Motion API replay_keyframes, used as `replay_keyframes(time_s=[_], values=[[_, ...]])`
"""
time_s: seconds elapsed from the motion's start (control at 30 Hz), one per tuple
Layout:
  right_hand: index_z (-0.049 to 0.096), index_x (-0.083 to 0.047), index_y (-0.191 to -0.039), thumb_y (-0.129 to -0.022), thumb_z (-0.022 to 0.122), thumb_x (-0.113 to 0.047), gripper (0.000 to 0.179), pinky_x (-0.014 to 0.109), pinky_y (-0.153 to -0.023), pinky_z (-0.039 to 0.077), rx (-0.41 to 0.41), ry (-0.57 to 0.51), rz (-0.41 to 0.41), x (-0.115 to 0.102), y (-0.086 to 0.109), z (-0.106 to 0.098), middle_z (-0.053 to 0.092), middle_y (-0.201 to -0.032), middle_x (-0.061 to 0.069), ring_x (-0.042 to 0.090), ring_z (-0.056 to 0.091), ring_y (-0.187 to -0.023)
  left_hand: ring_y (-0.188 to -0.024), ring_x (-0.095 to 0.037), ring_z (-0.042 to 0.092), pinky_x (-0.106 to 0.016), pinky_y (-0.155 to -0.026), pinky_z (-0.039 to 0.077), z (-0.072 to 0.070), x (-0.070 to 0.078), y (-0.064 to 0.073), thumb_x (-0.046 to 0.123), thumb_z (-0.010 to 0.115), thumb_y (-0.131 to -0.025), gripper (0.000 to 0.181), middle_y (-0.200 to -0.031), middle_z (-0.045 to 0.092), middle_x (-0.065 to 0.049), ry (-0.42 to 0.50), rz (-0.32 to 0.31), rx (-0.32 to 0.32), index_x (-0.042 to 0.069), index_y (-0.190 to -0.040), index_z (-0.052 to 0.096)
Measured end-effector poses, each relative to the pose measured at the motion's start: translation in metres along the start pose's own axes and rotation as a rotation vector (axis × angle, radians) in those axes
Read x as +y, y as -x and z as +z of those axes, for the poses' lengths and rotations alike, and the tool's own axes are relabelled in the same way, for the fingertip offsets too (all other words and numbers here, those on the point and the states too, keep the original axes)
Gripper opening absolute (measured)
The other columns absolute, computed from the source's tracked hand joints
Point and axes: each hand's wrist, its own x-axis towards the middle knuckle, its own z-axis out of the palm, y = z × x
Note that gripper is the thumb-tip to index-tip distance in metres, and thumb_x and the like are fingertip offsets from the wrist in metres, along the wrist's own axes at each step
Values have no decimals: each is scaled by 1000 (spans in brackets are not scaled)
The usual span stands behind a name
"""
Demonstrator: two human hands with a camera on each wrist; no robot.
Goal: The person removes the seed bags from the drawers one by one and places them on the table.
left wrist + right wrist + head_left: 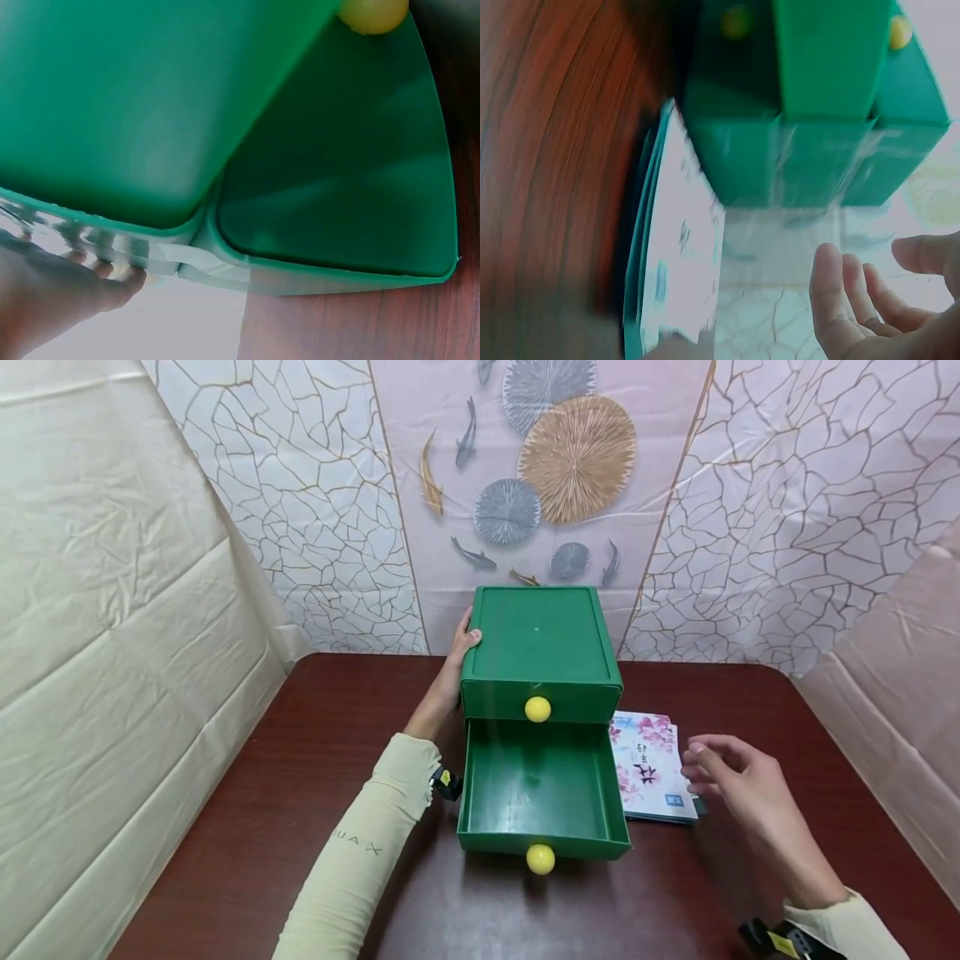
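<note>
A green drawer cabinet (543, 635) with yellow knobs stands on the table. One drawer (536, 785) is pulled out below the top one, and nothing lies in it. In the right wrist view a further tier sits beneath. My left hand (459, 652) holds the cabinet's left side, with the thumb at its top edge; the left wrist view shows the fingertips (133, 279) against the side wall. My right hand (750, 789) hovers with loosely bent fingers, touching nothing. Left of it, beside the cabinet, lies a small stack of floral-covered booklets (648, 768).
Dark reddish-brown wood makes up the tabletop (300, 777). A patterned cloth (315, 485) hangs behind it, and pale cloth (112, 610) covers the left side. The open drawer's yellow knob (540, 859) juts toward the front.
</note>
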Motion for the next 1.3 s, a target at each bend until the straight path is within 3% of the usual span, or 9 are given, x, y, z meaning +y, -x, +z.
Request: replay_keyframes(time_s=[0.1,0.23,0.5,0.63,0.83,0.93,1.03,1.1,1.3], values=[[58,5,-134,-107,61,-35,48,27,-72,62,-23,-54,-12,-6,10,1,70,-97,-15,4,72,-85,-157,-31,20,-62,-122,21,0,0,-1,55,42,-94,91,-176,9,-5,1,9,-1,28,-172,4],[62,3,-129,-107,63,-29,38,28,-69,61,-8,-51,-70,-14,27,6,70,-93,-22,3,73,-82,-156,-33,21,-62,-122,22,-1,0,-1,54,41,-94,91,-176,11,-7,-1,24,-4,26,-172,4],[67,-2,-123,-104,67,-16,23,24,-69,59,112,-1,-202,-33,70,24,73,-97,-16,11,73,-76,-156,-33,21,-61,-122,22,0,2,-2,53,41,-94,92,-176,10,-8,4,35,-10,23,-172,2],[71,-4,-117,-99,71,-2,18,18,-70,57,195,6,-287,-43,93,40,73,-98,-6,9,71,-75,-156,-34,21,-62,-121,22,0,3,-1,52,42,-94,93,-176,9,-9,19,38,-11,21,-172,2],[76,-5,-109,-82,81,15,34,9,-76,52,347,45,-465,-49,121,73,70,-101,-4,-3,66,-84,-157,-32,20,-62,-122,21,-1,1,-1,52,41,-96,91,-176,9,-6,28,44,-11,22,-172,2],[76,2,-105,-90,81,-1,16,9,-77,51,413,11,-708,-43,125,92,71,-98,7,-1,64,-85,-157,-32,20,-62,-122,21,-1,1,-1,50,41,-96,90,-176,9,-7,38,47,-6,22,-172,2],[76,5,-100,-100,74,-27,32,10,-74,50,472,29,-882,-38,127,111,71,-94,14,1,62,-85,-157,-33,19,-61,-122,20,0,1,-1,50,41,-94,92,-176,8,-8,45,48,-2,22,-172,2],[77,3,-96,-104,67,-38,43,12,-71,49,513,72,-917,-36,131,123,71,-91,14,5,62,-81,-157,-33,19,-62,-122,20,0,0,-1,51,42,-94,92,-176,8,-8,45,45,-2,22,-172,2],[79,-5,-94,-106,62,-40,41,27,-65,56,579,281,-946,-23,133,141,72,-92,10,24,68,-73,-157,-32,20,-62,-122,21,1,-3,-2,54,42,-94,92,-176,9,-6,22,36,-1,23,-172,3]])
